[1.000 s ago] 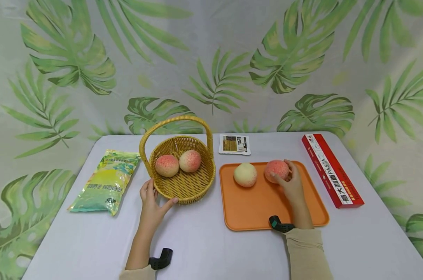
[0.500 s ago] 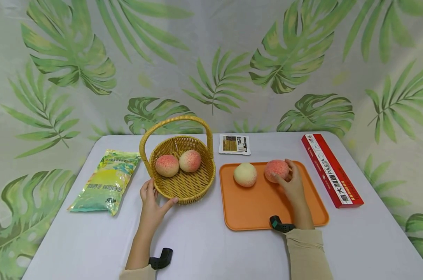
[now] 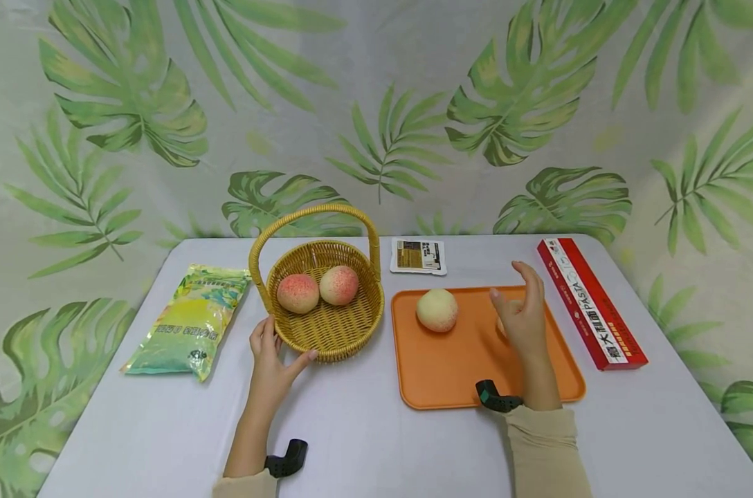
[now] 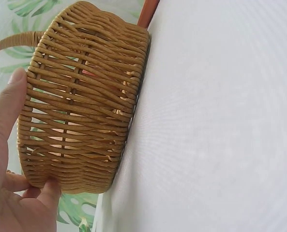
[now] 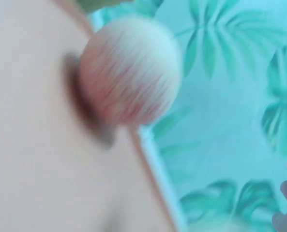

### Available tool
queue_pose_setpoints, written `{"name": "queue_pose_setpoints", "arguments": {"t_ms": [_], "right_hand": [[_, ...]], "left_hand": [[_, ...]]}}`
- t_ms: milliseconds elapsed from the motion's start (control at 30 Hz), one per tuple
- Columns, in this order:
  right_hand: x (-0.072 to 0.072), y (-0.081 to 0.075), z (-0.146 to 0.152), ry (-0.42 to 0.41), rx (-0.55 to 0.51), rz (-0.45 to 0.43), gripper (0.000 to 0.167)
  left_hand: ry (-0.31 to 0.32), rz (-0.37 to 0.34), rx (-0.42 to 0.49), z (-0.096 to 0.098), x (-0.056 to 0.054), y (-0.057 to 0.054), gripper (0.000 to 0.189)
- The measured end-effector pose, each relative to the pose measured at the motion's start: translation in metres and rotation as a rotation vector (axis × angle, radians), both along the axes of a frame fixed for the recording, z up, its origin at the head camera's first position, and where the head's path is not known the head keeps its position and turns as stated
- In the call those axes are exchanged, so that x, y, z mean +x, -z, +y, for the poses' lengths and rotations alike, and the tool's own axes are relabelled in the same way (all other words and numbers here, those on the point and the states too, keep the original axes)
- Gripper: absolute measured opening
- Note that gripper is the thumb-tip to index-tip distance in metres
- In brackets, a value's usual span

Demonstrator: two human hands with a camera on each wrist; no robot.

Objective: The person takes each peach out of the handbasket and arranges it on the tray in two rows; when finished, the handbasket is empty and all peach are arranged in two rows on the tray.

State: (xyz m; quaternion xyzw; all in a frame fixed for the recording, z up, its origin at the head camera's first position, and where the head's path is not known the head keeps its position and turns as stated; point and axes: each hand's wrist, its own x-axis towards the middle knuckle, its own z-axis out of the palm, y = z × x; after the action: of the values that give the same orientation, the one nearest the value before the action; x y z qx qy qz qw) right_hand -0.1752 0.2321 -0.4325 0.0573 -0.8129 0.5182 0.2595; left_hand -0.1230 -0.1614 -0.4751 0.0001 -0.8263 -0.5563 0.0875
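My left hand [image 3: 270,366] grips the wicker basket [image 3: 336,335] at its near left side. In the left wrist view, the thumb lies at the rim and other fingers curl against the woven wall [image 4: 85,111]. Inside the basket lie two pink-flushed peaches, one on the left [image 3: 298,294] and one on the right [image 3: 339,286]. Over the orange tray [image 3: 451,380], my right hand [image 3: 526,321] is raised with thumb and fingers apart, holding nothing. It mostly hides a peach [image 3: 504,319] on the tray; the right wrist view shows this peach [image 5: 131,72] blurred. Left of it sits a pale yellow peach [image 3: 437,310].
A yellow-green plastic bag [image 3: 186,325] lies left of the basket. Behind the tray is a small printed packet [image 3: 417,256]. To the tray's right lies a long red pasta box [image 3: 591,304]. A leaf-patterned cloth [image 3: 383,138] hangs behind the table.
My right hand has let go of the peach and lifted off it. That peach now lies slightly farther right, with a paler side showing. The left hand and basket stay put.
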Motion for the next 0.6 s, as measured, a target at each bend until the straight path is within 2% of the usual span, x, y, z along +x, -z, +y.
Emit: {"name": "queue_pose_setpoints", "arguments": {"t_ms": [167, 333, 433, 567, 600], "right_hand": [[0.013, -0.048, -0.034, -0.106, 0.001, 0.145, 0.055], [0.015, -0.073, -0.066, -0.243, 0.02, 0.24, 0.055], [0.007, -0.078, -0.086, -0.337, 0.044, 0.303, 0.056], [-0.013, -0.067, -0.114, -0.447, 0.098, 0.3, 0.063], [-0.018, -0.061, -0.12, -0.468, 0.11, 0.27, 0.064]], "left_hand": [[-0.004, -0.004, -0.005, 0.0, -0.001, 0.0, 0.102], [-0.002, -0.001, -0.01, 0.0, 0.0, -0.001, 0.102], [0.004, -0.012, -0.007, 0.004, 0.005, -0.015, 0.099], [0.012, -0.021, -0.002, 0.004, 0.005, -0.017, 0.099], [0.013, -0.016, -0.004, 0.003, 0.004, -0.012, 0.101]]}}
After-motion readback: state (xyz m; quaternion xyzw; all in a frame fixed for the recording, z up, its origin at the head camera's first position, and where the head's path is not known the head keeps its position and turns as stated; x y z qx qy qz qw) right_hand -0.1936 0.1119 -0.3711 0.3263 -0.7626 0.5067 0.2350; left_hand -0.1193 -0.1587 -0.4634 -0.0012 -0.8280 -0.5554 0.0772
